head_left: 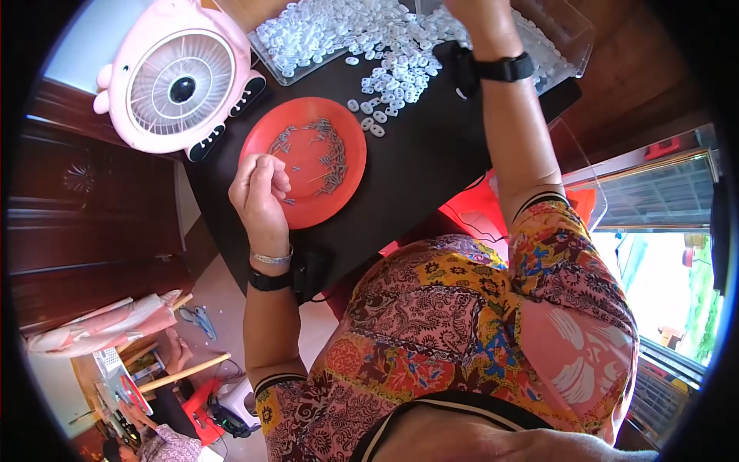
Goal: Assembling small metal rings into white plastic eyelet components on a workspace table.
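Note:
My left hand [262, 189] is closed, its fingers curled and pinched over the left rim of a round red plate [308, 214]. Whatever sits between those fingertips, if anything, is too small to make out. Many small grey screws [336, 158] lie in a loose ring on the plate. At the top edge my right hand [479, 14] reaches over a heap of small white oval plastic pieces with two holes [400, 77]; its fingers are cut off by the picture's edge. More such pieces fill a clear tray [286, 77] at the far side.
A pink animal-shaped fan [181, 88] stands at the far left of the black table [431, 146]. Dark wooden furniture [92, 192] is on the left. Another person [165, 443] shows at the lower left, near a red stool [202, 412]. A bright window opening [662, 292] is on the right.

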A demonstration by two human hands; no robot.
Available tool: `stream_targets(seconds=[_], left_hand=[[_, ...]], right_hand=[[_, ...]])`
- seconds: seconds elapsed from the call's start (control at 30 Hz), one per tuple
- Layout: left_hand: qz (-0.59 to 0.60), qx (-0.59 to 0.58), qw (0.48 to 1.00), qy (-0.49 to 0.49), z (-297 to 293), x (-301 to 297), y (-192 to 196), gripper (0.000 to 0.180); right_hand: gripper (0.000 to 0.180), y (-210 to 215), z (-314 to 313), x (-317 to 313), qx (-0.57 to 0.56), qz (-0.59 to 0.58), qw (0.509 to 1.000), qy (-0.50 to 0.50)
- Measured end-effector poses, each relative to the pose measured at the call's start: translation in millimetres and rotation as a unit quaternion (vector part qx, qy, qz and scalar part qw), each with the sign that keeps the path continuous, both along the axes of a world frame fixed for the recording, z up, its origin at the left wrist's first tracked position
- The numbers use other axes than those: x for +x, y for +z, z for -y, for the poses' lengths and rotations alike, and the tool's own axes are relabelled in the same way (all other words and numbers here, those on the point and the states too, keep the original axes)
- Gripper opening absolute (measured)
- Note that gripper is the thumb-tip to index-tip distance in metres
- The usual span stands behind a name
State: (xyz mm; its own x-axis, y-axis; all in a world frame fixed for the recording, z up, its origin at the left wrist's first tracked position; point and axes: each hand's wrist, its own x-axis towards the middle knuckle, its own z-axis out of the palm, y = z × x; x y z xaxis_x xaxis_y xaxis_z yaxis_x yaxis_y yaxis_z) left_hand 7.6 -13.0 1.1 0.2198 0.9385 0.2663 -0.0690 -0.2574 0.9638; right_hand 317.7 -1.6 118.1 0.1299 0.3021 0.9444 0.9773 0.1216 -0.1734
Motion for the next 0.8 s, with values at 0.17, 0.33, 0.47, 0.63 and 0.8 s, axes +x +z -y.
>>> stream_targets(seconds=[0.17, 0.33, 0.47, 0.63, 0.8], left_hand=[[-0.012, -0.015, 1.000, -0.003, -2, -1, -3, 0.024], [-0.017, -0.018, 1.000, 0.003, -3, -5, -6, 0.023], [-0.025, -0.014, 1.000, -0.009, -2, -4, -3, 0.024], [-0.029, -0.018, 0.999, -0.012, 0, -5, -1, 0.024], [-0.033, -0.019, 0.999, -0.018, -2, -5, -1, 0.020]], right_hand=[[0.018, -21, -13, 6, -0.136, 0.053, 0.986, 0.080], [0.019, -86, -38, -15, -0.461, 0.088, 0.841, 0.268], [0.014, -111, -35, -27, -0.496, 0.101, 0.826, 0.247], [0.017, -117, -40, -34, -0.498, 0.169, 0.831, 0.182], [0.014, -115, -45, -41, -0.509, 0.096, 0.824, 0.231]])
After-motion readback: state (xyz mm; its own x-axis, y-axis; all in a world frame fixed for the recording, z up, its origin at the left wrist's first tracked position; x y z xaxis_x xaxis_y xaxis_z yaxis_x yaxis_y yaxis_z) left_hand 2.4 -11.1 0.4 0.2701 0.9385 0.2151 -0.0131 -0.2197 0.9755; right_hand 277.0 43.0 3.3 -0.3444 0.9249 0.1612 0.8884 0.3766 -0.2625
